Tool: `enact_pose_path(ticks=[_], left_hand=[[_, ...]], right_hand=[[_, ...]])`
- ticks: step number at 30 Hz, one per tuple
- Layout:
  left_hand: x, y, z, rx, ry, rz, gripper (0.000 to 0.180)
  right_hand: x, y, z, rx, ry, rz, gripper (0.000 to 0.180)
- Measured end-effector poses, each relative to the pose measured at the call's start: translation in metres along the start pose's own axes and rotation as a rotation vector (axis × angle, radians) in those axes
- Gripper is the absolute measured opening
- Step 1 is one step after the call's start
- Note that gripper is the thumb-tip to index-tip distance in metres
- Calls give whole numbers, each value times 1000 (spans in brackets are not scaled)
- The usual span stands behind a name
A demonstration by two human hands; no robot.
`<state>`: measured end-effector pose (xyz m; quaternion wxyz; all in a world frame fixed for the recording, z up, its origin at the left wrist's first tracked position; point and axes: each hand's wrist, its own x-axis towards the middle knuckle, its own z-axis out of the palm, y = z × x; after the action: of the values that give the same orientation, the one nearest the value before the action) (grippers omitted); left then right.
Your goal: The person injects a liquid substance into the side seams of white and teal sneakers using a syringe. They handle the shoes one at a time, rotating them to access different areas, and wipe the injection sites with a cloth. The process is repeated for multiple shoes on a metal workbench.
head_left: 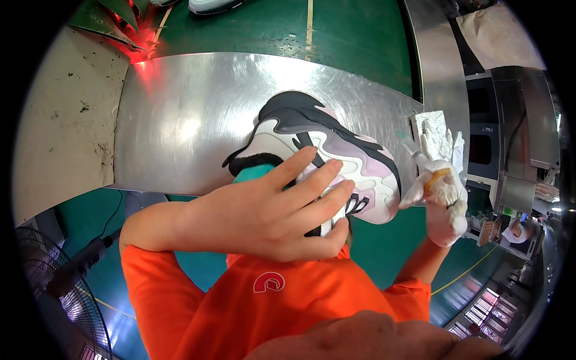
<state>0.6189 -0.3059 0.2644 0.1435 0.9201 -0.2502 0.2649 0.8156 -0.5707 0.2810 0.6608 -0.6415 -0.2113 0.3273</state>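
A chunky sneaker [345, 141] in white, pale lilac and black lies tilted on its side at the near edge of the metal bench, its toe to the right. Bare and with fingers spread, my left hand [303, 213] grips it across the laces and tongue. Something green shows in the shoe's collar, partly behind that hand. To the right of the toe is my right hand [444, 201] in a white glove, its fingers bent around something small that I cannot make out. An amber patch shows among those fingers. Just beyond it lies crumpled white cloth [437, 135].
The metal bench [174, 132] borders a green conveyor belt [354, 42] carrying another shoe [210, 5] at the far edge. Red light glows beside green flaps [105, 24] at far left. A black fan [60, 288] stands at lower left; grey machinery [516, 132] lines the right.
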Motion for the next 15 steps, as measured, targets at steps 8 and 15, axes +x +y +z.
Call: enact_pose_path(ticks=[8, 15], left_hand=[[0, 1, 1, -2, 19, -32, 21], [-1, 2, 1, -9, 6, -48, 21]], right_hand=[[21, 9, 43, 470, -433, 37, 93], [24, 6, 43, 436, -427, 94, 94]])
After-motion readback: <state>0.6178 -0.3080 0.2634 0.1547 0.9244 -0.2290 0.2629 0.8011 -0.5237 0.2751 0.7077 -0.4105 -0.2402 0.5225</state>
